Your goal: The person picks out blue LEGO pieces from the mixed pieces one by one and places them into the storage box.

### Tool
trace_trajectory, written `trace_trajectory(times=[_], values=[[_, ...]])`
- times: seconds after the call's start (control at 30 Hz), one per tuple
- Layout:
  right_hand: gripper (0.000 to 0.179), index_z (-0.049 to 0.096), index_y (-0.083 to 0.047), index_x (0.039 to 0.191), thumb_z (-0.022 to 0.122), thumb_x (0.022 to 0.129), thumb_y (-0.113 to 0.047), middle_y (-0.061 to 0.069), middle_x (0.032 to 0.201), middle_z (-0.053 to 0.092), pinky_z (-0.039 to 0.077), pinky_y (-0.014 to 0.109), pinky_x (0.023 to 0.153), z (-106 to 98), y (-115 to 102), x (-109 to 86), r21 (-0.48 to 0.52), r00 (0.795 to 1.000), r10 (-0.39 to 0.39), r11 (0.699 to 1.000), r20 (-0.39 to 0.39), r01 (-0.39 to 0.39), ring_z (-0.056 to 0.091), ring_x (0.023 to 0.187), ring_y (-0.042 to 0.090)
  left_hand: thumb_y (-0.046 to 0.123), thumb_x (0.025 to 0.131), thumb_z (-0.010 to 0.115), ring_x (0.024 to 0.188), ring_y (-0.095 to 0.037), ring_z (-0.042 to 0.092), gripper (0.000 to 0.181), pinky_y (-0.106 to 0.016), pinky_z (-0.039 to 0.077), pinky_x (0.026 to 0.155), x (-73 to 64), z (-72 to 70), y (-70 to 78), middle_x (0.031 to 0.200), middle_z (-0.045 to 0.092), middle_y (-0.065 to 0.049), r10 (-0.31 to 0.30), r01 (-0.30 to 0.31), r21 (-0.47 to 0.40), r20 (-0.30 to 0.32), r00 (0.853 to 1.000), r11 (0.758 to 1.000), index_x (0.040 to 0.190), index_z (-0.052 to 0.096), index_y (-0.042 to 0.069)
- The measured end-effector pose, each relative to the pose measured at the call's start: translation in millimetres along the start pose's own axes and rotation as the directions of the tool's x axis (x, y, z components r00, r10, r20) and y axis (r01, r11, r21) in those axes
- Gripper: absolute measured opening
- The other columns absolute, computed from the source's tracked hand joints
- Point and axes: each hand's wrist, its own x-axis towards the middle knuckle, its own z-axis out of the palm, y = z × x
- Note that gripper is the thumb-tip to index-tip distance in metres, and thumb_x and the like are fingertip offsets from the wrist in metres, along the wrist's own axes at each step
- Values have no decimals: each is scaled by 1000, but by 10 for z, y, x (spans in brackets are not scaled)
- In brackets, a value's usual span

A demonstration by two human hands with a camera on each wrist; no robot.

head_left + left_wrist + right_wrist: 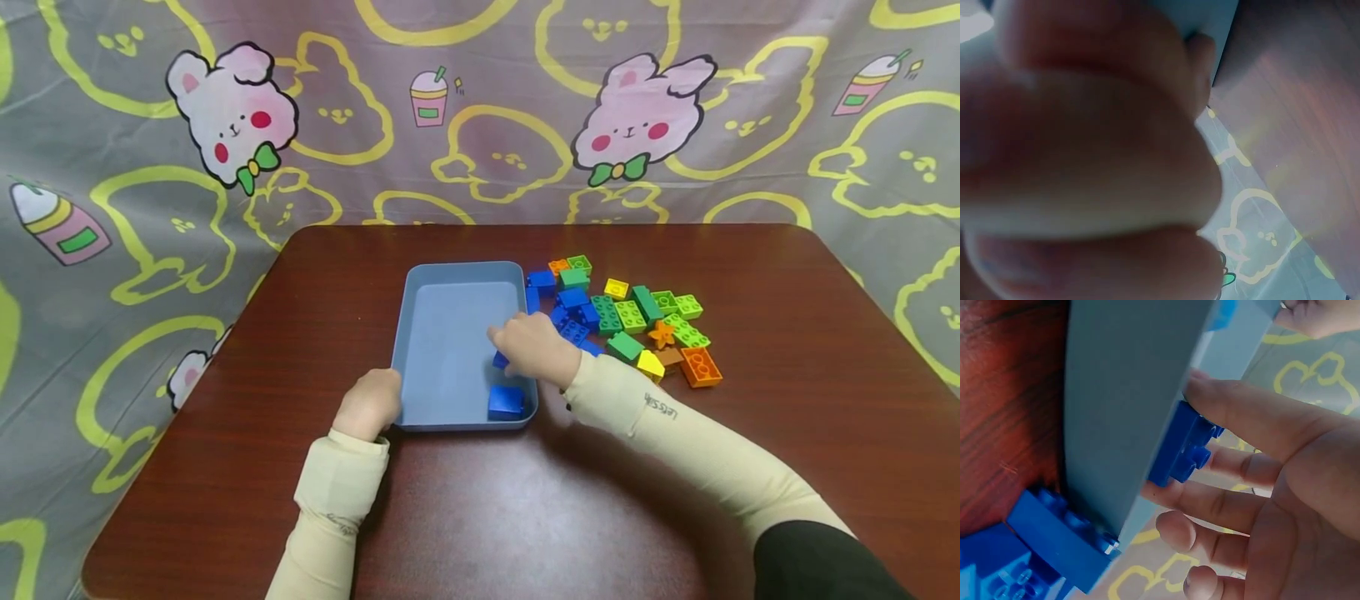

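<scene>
A shallow grey-blue tray (442,333) lies on the table. My left hand (370,406) holds its near left edge; curled fingers fill most of the left wrist view, with part of the tray behind them. Over the tray's right side, my right hand (536,346) pinches a blue toy brick (1175,447) between thumb and fingers, its studs facing the palm. In the head view the hand covers most of that brick. Another blue brick (506,402) sits inside the tray's near right corner.
Right of the tray spreads a loose pile of bricks: several blue ones (573,300), green (604,314), lime (630,316), yellow (651,364) and orange (701,367). A star-shaped orange piece (662,335) lies among them. Patterned cloth (495,158) hangs behind the table (330,308).
</scene>
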Motion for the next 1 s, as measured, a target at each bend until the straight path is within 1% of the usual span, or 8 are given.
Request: trace_trajectory(times=[0.2,0.37,0.57,0.83,1.0], values=[[37,62,-8,93,74,71,-35,7,71,62,49,31,51,67,-20,5,-39,999,-44,998,-2,44,56,63,21,-14,73,52,58,-24,50,15,-32,43,46,-3,-3,3,69,52,-15,-6,6,-2,-3,1000,1000,65,55,-1],[36,64,-9,93,74,71,-35,6,72,63,48,30,51,103,-32,0,-56,997,-72,996,-14,71,56,63,21,-14,72,52,58,-24,49,15,-32,42,47,-9,-5,6,69,53,-15,0,0,1,-6,1000,1000,65,55,-1],[32,65,-10,91,74,71,-34,5,72,64,48,29,51,115,-36,-7,-35,996,-89,995,-21,88,57,62,20,-14,72,53,56,-24,49,17,-31,41,44,-9,-1,4,65,51,-14,-2,2,-5,-6,1000,1000,62,54,0],[28,65,-10,91,74,72,-29,5,74,64,49,30,54,142,-45,-10,-16,993,-115,993,-1,115,57,64,20,-14,73,53,55,-23,50,17,-30,41,44,-3,5,5,63,51,-13,-5,5,-2,6,1000,1000,62,54,0],[30,65,-11,95,74,73,-29,5,77,64,49,30,56,150,-48,-2,-17,993,-109,994,39,110,58,66,20,-13,72,54,55,-23,51,17,-30,42,44,2,-1,5,62,51,-13,-8,8,1,9,1000,1000,61,54,-1]])
